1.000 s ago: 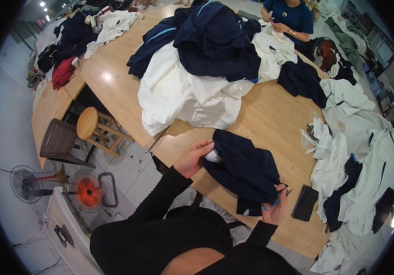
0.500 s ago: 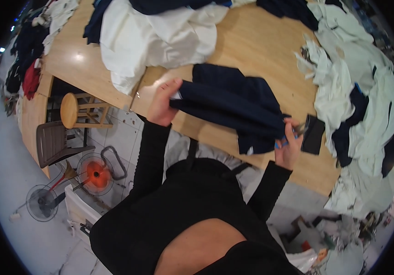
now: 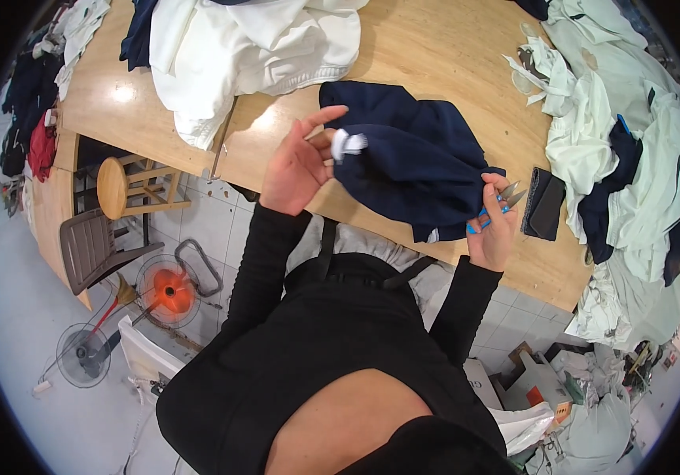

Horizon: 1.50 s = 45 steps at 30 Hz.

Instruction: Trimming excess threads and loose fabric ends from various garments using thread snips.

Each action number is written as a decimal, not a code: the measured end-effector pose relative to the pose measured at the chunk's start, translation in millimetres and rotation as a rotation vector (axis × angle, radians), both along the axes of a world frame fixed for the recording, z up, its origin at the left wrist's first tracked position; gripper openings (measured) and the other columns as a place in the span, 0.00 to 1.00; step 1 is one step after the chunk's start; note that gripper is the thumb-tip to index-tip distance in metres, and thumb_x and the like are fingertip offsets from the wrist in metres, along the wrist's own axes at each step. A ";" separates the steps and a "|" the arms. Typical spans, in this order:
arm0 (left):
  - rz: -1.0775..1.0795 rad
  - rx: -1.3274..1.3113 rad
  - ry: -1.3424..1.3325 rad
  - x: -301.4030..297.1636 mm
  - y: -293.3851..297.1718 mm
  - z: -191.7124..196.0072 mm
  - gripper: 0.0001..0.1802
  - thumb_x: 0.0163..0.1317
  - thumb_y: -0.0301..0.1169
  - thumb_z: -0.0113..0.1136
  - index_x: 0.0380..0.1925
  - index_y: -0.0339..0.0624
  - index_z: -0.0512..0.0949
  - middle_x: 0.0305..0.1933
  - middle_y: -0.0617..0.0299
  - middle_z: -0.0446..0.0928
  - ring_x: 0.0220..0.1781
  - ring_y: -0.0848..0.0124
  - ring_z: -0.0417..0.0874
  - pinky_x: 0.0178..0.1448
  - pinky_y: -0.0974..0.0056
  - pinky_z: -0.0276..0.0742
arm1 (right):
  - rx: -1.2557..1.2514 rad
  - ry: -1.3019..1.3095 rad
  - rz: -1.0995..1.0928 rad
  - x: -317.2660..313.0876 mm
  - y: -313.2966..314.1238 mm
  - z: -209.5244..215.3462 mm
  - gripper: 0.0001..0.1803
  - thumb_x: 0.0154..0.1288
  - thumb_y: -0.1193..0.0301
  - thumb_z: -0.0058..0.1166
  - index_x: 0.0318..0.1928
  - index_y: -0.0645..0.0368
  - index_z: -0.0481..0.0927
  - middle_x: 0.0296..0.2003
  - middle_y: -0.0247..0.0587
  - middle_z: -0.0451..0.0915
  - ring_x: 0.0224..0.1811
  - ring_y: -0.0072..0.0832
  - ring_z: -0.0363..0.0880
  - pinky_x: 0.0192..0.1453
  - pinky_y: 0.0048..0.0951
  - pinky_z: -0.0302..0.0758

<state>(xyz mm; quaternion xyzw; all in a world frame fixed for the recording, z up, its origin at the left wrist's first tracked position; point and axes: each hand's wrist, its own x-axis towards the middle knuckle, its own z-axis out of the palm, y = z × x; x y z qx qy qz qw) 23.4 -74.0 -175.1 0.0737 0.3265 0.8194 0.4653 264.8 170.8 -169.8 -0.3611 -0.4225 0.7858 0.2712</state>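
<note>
Sprawling up top: wood table | navy garment bunched over its near edge | left hand at the white-trimmed end, tbh can't tell if it's pinching | right hand wrapped round blue-handled scissors, at the other end

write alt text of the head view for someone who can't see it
A person's right hand holds blue-handled scissors at one end of a navy garment; the left hand touches white material at its other end. On the wooden table, white cloth lies beyond and a dark wallet-like item to the right.
</note>
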 end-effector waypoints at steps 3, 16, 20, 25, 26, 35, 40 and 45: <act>-0.081 0.066 -0.005 6.8 7.0 -2.0 0.43 0.87 0.62 0.37 0.82 0.35 0.63 0.67 0.50 0.83 0.68 0.62 0.84 0.65 0.54 0.86 | -0.027 0.029 0.011 0.0 -2.6 -2.1 0.08 0.81 0.74 0.64 0.55 0.59 0.86 0.34 0.20 0.74 0.26 0.07 0.65 0.21 0.17 0.54; 0.072 -0.230 0.404 -2.6 -14.4 -13.9 0.27 0.62 0.11 0.62 0.63 0.33 0.84 0.59 0.57 0.88 0.59 0.70 0.88 0.70 0.64 0.81 | 0.094 -0.042 0.173 3.9 -3.7 7.5 0.11 0.73 0.84 0.65 0.52 0.60 0.87 0.38 0.27 0.85 0.30 0.08 0.73 0.25 0.17 0.56; 0.466 -0.721 0.781 -45.6 -41.3 -25.2 0.30 0.68 0.14 0.56 0.70 0.38 0.79 0.66 0.54 0.85 0.64 0.66 0.85 0.67 0.64 0.79 | 0.328 0.105 0.278 8.8 9.8 10.3 0.12 0.72 0.84 0.65 0.53 0.64 0.92 0.47 0.41 0.93 0.37 0.16 0.84 0.36 0.21 0.72; 0.364 -0.812 1.071 -46.4 -37.6 -58.4 0.28 0.68 0.18 0.62 0.69 0.42 0.80 0.69 0.55 0.84 0.70 0.61 0.84 0.70 0.60 0.78 | 0.591 -0.508 0.072 -4.8 27.0 -25.6 0.20 0.69 0.71 0.75 0.59 0.62 0.90 0.56 0.43 0.89 0.38 0.19 0.82 0.43 0.24 0.80; 0.329 -0.832 1.225 -43.1 -29.5 -64.4 0.27 0.69 0.19 0.62 0.69 0.40 0.80 0.69 0.51 0.83 0.71 0.56 0.83 0.73 0.57 0.77 | 0.583 -0.435 0.030 -19.3 15.2 -13.4 0.24 0.66 0.69 0.78 0.60 0.62 0.90 0.62 0.48 0.87 0.43 0.25 0.86 0.49 0.28 0.84; 0.484 -0.887 1.509 -15.0 2.7 -127.9 0.29 0.73 0.25 0.54 0.74 0.36 0.75 0.78 0.46 0.75 0.82 0.45 0.71 0.87 0.44 0.59 | 0.921 -0.418 0.419 -72.0 15.1 -28.9 0.16 0.62 0.70 0.76 0.47 0.64 0.88 0.36 0.46 0.84 0.42 0.42 0.88 0.46 0.43 0.83; 0.557 -0.911 1.434 -9.3 9.1 -119.5 0.25 0.83 0.29 0.50 0.75 0.33 0.73 0.78 0.41 0.73 0.83 0.42 0.69 0.87 0.43 0.60 | 0.297 -0.196 0.324 -42.0 43.7 83.6 0.19 0.65 0.67 0.78 0.50 0.67 0.88 0.29 0.29 0.83 0.25 0.16 0.75 0.30 0.22 0.70; 0.636 -0.843 1.291 -8.0 10.1 -125.8 0.30 0.85 0.35 0.52 0.80 0.32 0.65 0.82 0.39 0.64 0.86 0.43 0.61 0.87 0.44 0.61 | 0.648 0.010 -0.631 -9.7 130.6 175.6 0.10 0.68 0.64 0.71 0.41 0.56 0.87 0.26 0.24 0.78 0.25 0.13 0.74 0.31 0.19 0.67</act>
